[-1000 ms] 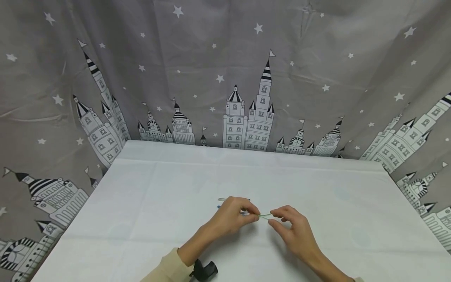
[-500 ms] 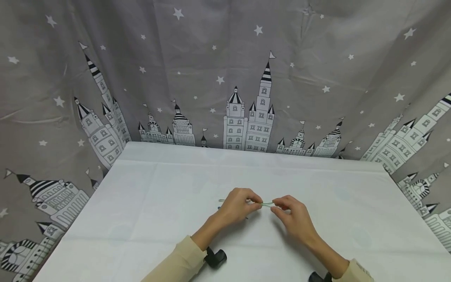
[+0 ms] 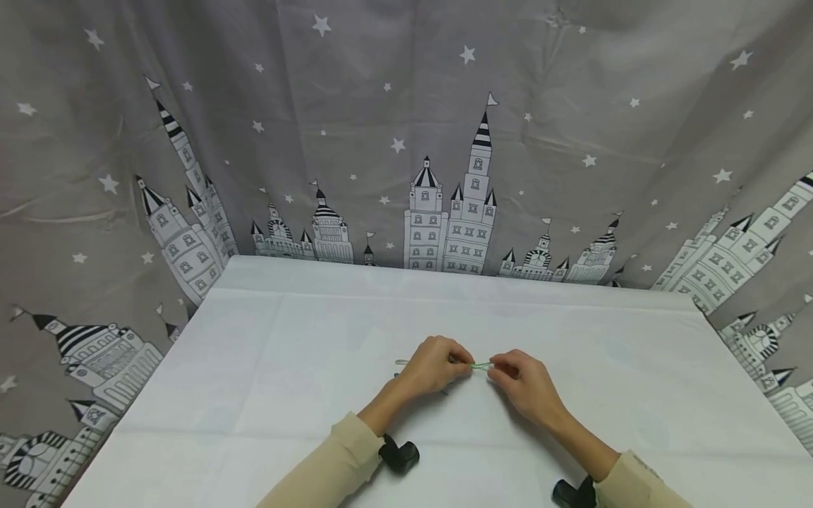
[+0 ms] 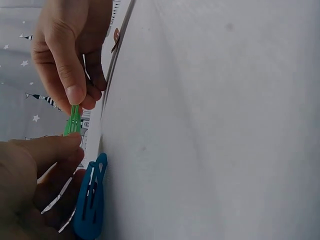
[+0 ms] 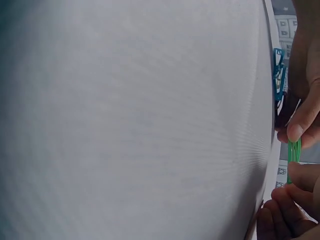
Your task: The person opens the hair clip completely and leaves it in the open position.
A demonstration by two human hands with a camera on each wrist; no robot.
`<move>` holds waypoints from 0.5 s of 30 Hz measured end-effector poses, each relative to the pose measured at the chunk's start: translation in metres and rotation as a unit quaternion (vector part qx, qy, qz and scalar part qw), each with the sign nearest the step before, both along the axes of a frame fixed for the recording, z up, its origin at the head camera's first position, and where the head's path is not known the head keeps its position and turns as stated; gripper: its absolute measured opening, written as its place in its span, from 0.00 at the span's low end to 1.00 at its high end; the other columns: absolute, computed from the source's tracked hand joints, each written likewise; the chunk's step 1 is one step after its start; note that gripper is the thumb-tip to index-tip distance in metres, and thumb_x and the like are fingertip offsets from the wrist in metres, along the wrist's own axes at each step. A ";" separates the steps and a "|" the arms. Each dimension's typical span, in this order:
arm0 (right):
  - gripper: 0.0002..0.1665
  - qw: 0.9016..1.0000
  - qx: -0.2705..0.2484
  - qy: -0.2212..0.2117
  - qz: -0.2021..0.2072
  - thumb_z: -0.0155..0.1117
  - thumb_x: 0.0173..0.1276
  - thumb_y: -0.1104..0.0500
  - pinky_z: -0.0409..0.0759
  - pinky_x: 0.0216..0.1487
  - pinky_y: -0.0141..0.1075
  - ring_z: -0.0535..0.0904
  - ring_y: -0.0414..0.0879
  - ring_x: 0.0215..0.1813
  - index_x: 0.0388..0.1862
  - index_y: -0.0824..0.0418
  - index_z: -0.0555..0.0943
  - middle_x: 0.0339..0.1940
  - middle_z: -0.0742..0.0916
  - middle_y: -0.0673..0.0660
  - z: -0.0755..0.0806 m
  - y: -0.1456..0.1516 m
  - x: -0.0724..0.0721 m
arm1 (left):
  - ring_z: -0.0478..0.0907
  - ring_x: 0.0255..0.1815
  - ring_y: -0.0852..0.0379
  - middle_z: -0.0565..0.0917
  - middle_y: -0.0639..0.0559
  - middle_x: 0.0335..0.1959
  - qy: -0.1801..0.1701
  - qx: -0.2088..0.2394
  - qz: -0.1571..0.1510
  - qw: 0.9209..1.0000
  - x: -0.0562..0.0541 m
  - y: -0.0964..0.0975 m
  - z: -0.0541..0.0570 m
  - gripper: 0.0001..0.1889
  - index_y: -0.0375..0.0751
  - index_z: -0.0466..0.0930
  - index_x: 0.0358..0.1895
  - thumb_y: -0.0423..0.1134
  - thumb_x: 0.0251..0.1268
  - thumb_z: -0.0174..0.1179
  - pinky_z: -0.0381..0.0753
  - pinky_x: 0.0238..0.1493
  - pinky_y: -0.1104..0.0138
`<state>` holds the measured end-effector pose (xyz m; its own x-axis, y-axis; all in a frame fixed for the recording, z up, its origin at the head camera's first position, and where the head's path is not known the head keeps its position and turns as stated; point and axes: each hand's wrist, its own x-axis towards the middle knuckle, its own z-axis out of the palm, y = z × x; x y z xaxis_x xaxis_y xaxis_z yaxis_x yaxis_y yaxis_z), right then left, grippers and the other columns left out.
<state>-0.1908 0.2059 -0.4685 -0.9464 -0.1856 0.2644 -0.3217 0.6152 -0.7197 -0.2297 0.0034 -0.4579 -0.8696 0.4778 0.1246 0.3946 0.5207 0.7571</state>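
Note:
A green snap hair clip (image 3: 480, 366) is stretched between both hands, above the white table. My left hand (image 3: 438, 365) pinches one end of it between thumb and fingers. At the other end, my right hand (image 3: 524, 384) has thumb and fingertips on the clip, seen closely in the left wrist view, where the green clip (image 4: 74, 120) shows its slotted middle. Below the left hand lies a blue snap hair clip (image 4: 91, 200). The left hand hides most of the clips on the table in the head view.
A pale clip end (image 3: 401, 362) shows just left of the left hand. A small brown clip (image 4: 116, 40) lies farther off in the left wrist view. White cloth (image 3: 305, 339) covers the table, and a grey castle-print curtain (image 3: 356, 106) hangs behind it.
Both hands have moved forward over the table with the green clip. The clip's two parts, spread apart earlier, are closer together, and the right thumb and fingertips have drawn nearer each other.

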 end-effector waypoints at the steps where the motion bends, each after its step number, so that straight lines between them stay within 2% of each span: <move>1: 0.10 1.000 0.001 0.002 0.000 0.70 0.62 0.68 0.79 0.41 0.37 0.81 0.44 0.38 0.43 0.67 0.86 0.35 0.85 0.51 -0.001 0.000 0.000 | 0.78 0.31 0.67 0.87 0.57 0.32 -0.004 0.002 0.001 1.000 -0.001 0.001 -0.001 0.04 0.42 0.90 0.36 0.32 0.60 0.69 0.75 0.36 0.71; 9: 0.10 1.000 0.009 0.007 0.000 0.70 0.62 0.67 0.79 0.39 0.36 0.80 0.43 0.36 0.43 0.67 0.86 0.34 0.85 0.50 -0.003 -0.001 -0.002 | 0.78 0.31 0.67 0.87 0.57 0.32 -0.001 -0.013 0.005 1.000 -0.003 0.002 -0.005 0.04 0.41 0.90 0.38 0.33 0.61 0.69 0.75 0.36 0.72; 15: 0.10 1.000 0.025 -0.002 -0.006 0.71 0.61 0.68 0.77 0.41 0.38 0.78 0.43 0.37 0.42 0.67 0.86 0.34 0.83 0.50 -0.007 -0.004 -0.004 | 0.80 0.36 0.64 0.88 0.55 0.34 0.001 -0.012 0.008 1.000 -0.004 0.001 -0.008 0.05 0.40 0.90 0.39 0.31 0.60 0.69 0.76 0.39 0.70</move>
<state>-0.1945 0.2019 -0.4756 -0.9493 -0.1879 0.2519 -0.3123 0.6542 -0.6889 -0.2335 0.0049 -0.4655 -0.8767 0.4671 0.1152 0.3877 0.5444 0.7438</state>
